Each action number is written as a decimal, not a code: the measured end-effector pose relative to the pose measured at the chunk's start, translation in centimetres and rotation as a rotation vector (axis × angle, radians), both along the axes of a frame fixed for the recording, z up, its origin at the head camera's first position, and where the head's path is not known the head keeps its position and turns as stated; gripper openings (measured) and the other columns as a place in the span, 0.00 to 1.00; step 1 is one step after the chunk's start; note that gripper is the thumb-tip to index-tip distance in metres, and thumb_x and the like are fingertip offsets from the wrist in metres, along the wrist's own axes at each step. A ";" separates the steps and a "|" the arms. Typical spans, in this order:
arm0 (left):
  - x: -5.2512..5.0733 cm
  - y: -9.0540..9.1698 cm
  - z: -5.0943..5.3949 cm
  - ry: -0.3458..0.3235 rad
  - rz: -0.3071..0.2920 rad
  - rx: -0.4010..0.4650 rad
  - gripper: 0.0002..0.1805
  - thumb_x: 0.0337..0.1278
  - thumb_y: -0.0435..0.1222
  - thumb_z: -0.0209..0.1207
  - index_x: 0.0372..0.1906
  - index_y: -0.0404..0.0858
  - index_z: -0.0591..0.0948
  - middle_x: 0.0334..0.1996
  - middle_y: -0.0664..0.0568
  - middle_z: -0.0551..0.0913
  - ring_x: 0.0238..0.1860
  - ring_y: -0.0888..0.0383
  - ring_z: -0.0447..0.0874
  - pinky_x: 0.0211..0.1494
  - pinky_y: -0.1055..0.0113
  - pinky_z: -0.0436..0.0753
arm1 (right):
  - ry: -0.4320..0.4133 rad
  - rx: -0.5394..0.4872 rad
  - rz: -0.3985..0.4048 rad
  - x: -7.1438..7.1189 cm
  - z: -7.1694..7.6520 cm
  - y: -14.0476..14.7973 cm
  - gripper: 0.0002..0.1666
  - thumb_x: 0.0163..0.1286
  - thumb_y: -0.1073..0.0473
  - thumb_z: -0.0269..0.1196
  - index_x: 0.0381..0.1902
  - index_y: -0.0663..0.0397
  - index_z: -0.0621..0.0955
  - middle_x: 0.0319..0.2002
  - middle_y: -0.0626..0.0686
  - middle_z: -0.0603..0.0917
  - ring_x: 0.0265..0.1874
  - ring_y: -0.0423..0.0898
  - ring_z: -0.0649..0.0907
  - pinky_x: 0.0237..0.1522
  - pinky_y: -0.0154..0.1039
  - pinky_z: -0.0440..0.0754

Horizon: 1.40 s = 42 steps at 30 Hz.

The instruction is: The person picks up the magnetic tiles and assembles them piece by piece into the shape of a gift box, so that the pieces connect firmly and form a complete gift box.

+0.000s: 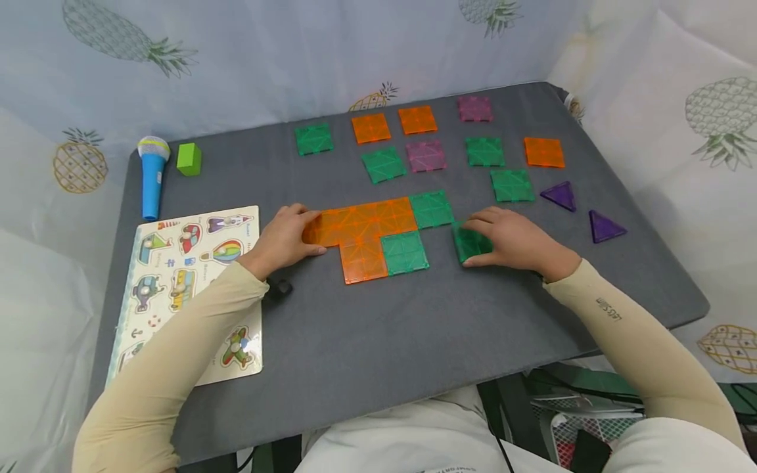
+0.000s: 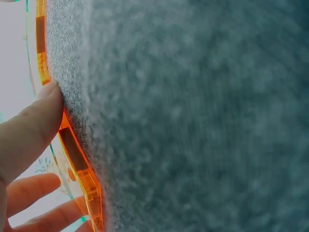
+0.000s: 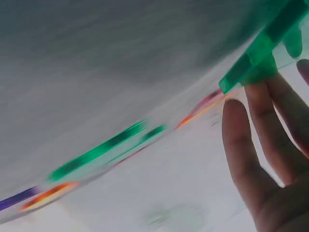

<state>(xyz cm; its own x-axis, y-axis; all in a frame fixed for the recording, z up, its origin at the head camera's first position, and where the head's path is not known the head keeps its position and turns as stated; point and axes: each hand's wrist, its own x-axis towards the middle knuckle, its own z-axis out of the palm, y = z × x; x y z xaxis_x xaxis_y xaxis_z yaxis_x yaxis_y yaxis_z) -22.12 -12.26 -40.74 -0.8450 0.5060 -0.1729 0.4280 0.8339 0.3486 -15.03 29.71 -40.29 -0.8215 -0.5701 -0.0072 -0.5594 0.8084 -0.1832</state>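
Flat on the table, orange magnetic tiles (image 1: 363,253) lie edge to edge in a block. A green tile (image 1: 405,253) fits against its near right side, and another green tile (image 1: 430,209) adjoins its right end. My left hand (image 1: 284,240) holds the leftmost orange tile (image 1: 322,228), thumb on the near edge and fingers on the far one. In the left wrist view the thumb (image 2: 36,123) presses the orange rim. My right hand (image 1: 514,242) grips a separate green tile (image 1: 471,243) between thumb and fingers, right of the block; the right wrist view shows this green tile (image 3: 260,50) tilted.
Loose tiles lie farther back, including a green tile (image 1: 313,139), an orange tile (image 1: 417,119) and a magenta tile (image 1: 426,156). Two purple triangles (image 1: 604,226) sit at right. A picture puzzle board (image 1: 201,295), toy microphone (image 1: 152,177) and green block (image 1: 189,159) occupy the left side.
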 end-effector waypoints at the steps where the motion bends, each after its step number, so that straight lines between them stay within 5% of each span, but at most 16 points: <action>1: 0.0 0.0 0.0 -0.001 0.006 -0.001 0.43 0.50 0.50 0.69 0.69 0.34 0.68 0.62 0.37 0.69 0.61 0.41 0.65 0.63 0.46 0.70 | 0.009 0.009 0.030 -0.2 0.0 -0.8 0.42 0.52 0.36 0.70 0.57 0.57 0.79 0.54 0.59 0.80 0.55 0.56 0.77 0.58 0.55 0.73; 7: 0.0 -0.1 -0.2 0.009 0.017 -0.003 0.43 0.50 0.49 0.69 0.68 0.35 0.68 0.61 0.37 0.69 0.60 0.40 0.66 0.63 0.47 0.70 | 0.060 0.080 0.135 -1.1 -0.4 -4.1 0.44 0.53 0.32 0.67 0.59 0.55 0.78 0.54 0.57 0.80 0.56 0.56 0.76 0.58 0.56 0.72; 21: 0.1 0.2 0.0 0.010 0.009 -0.008 0.43 0.48 0.50 0.70 0.67 0.35 0.70 0.54 0.38 0.71 0.54 0.42 0.66 0.59 0.49 0.72 | 0.061 0.027 0.101 -1.2 -1.1 -4.8 0.37 0.57 0.35 0.67 0.57 0.51 0.79 0.53 0.54 0.80 0.53 0.53 0.77 0.53 0.55 0.74; 24: 0.0 0.2 0.0 0.006 0.009 -0.004 0.43 0.48 0.50 0.70 0.67 0.34 0.70 0.54 0.38 0.71 0.54 0.42 0.66 0.58 0.49 0.72 | 0.058 -0.011 0.015 -2.0 -1.0 -3.8 0.33 0.60 0.39 0.66 0.55 0.54 0.80 0.51 0.56 0.80 0.53 0.55 0.76 0.54 0.56 0.73; 28: -0.1 0.3 -0.1 0.005 0.014 -0.002 0.43 0.48 0.50 0.70 0.67 0.35 0.70 0.53 0.39 0.72 0.53 0.43 0.66 0.57 0.50 0.72 | 0.028 -0.033 -0.274 -3.9 -0.5 -0.8 0.29 0.67 0.45 0.62 0.56 0.62 0.78 0.51 0.65 0.78 0.51 0.64 0.75 0.51 0.62 0.72; 31: -0.1 0.3 -0.1 0.007 0.016 -0.002 0.43 0.47 0.50 0.71 0.67 0.35 0.70 0.53 0.39 0.72 0.52 0.43 0.66 0.57 0.50 0.72 | -0.082 -0.001 -0.538 -5.4 -0.3 1.9 0.38 0.71 0.41 0.56 0.62 0.69 0.70 0.56 0.75 0.70 0.53 0.72 0.70 0.53 0.67 0.69; 34: 0.0 0.3 -0.3 0.014 0.017 -0.004 0.43 0.47 0.50 0.71 0.66 0.35 0.71 0.52 0.39 0.72 0.51 0.43 0.67 0.56 0.50 0.72 | -0.205 0.053 -0.717 -6.3 -0.5 3.7 0.51 0.70 0.32 0.49 0.68 0.72 0.58 0.59 0.81 0.61 0.55 0.77 0.64 0.56 0.71 0.63; 37: 0.0 0.4 -0.4 0.016 0.018 -0.003 0.42 0.46 0.50 0.71 0.66 0.35 0.72 0.51 0.39 0.73 0.51 0.43 0.67 0.55 0.51 0.72 | -0.264 0.077 -0.772 -6.3 -0.5 4.2 0.57 0.67 0.27 0.47 0.69 0.75 0.53 0.59 0.84 0.59 0.55 0.80 0.62 0.57 0.72 0.60; 42: -0.1 0.3 -0.3 0.014 0.011 -0.004 0.42 0.48 0.51 0.70 0.67 0.35 0.71 0.53 0.39 0.72 0.52 0.43 0.66 0.56 0.50 0.72 | -0.236 0.037 -0.729 -6.7 -0.1 3.9 0.47 0.68 0.36 0.55 0.61 0.77 0.62 0.49 0.79 0.71 0.46 0.75 0.72 0.49 0.66 0.70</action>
<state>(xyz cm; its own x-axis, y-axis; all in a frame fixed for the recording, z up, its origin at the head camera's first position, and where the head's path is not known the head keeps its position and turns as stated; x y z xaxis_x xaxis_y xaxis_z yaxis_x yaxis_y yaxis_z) -22.19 -11.95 -41.03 -0.8528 0.4961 -0.1631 0.4236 0.8398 0.3395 -21.71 33.63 -40.37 -0.9641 0.1189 -0.2372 0.1677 0.9659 -0.1973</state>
